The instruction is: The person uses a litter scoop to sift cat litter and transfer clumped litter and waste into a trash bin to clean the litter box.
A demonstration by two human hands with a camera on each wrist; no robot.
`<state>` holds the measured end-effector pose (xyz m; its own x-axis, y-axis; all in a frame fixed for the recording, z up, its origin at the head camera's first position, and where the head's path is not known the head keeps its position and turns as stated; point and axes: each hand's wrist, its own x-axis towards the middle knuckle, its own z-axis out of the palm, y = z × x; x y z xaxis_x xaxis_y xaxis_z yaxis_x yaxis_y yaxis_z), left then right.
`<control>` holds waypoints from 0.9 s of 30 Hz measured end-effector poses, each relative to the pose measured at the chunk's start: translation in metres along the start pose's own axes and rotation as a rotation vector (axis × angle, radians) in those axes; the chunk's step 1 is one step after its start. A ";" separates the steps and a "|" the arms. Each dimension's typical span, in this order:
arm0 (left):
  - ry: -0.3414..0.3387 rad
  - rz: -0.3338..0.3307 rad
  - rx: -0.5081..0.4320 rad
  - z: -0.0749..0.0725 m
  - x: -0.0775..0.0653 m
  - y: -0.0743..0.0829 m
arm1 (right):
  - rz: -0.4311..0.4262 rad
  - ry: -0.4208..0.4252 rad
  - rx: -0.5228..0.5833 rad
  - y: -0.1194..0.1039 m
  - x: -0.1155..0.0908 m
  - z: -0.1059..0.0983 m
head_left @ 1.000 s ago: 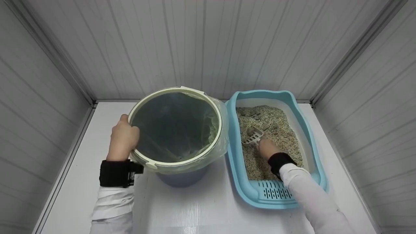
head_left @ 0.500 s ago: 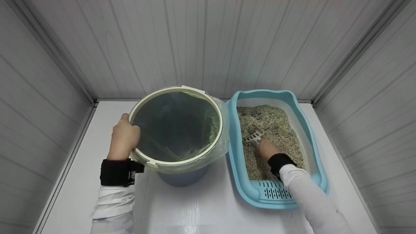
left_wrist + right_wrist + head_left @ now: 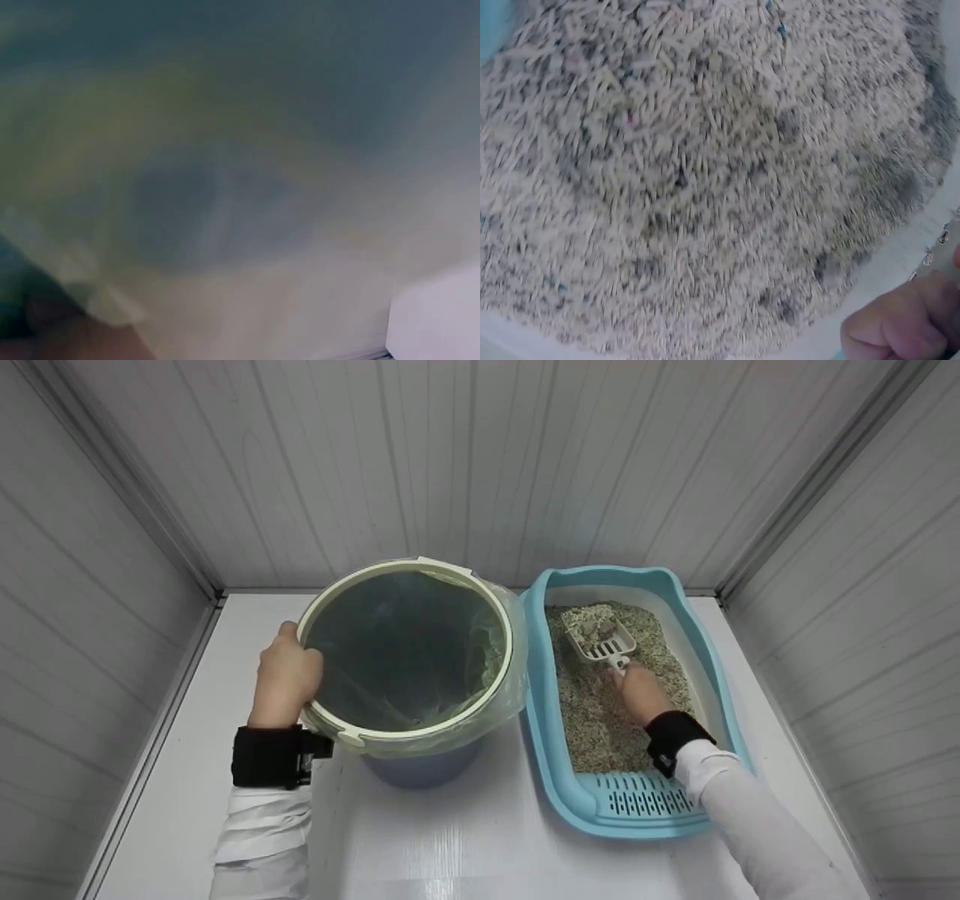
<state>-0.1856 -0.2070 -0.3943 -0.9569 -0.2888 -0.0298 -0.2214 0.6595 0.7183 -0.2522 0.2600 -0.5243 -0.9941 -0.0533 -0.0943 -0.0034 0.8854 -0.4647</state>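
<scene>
So the right hand (image 3: 641,694) has the scoop (image 3: 616,646) gripped, its long axis running forward and a bit left over the litter (image 3: 600,739) in the blue tray (image 3: 546,772). Just left of that sits the lined bin (image 3: 424,772), left hand (image 3: 286,675) gripping its left side, way farther from the scoop.

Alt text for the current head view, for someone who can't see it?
A person's right-hand grip holds a slotted scoop loaded with litter and clumps within a blue tray. Left of it, the left-hand grip holds the rim of a bucket lined with a translucent bag.
</scene>
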 end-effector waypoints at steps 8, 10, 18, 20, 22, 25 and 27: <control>0.016 -0.004 -0.006 0.000 0.002 -0.001 | -0.057 0.100 -0.013 0.003 -0.016 -0.017; 0.016 -0.009 -0.004 0.000 0.002 0.000 | -0.071 0.119 -0.004 0.005 -0.020 -0.018; -0.012 -0.014 0.015 -0.003 0.001 0.001 | -0.064 0.259 -0.001 0.011 -0.032 -0.020; -0.015 -0.014 0.019 -0.003 0.001 0.001 | -0.053 0.290 -0.005 0.012 -0.033 -0.021; -0.016 -0.015 0.016 -0.003 0.001 0.001 | -0.037 0.309 -0.003 0.012 -0.033 -0.023; -0.018 -0.019 0.014 -0.004 0.001 0.002 | -0.019 0.324 0.008 0.013 -0.032 -0.026; -0.019 -0.019 0.017 -0.004 0.001 0.002 | -0.011 0.329 0.016 0.013 -0.032 -0.027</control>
<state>-0.1861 -0.2088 -0.3903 -0.9559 -0.2884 -0.0563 -0.2423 0.6655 0.7059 -0.2236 0.2855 -0.5029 -0.9757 0.0919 0.1987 -0.0148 0.8779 -0.4786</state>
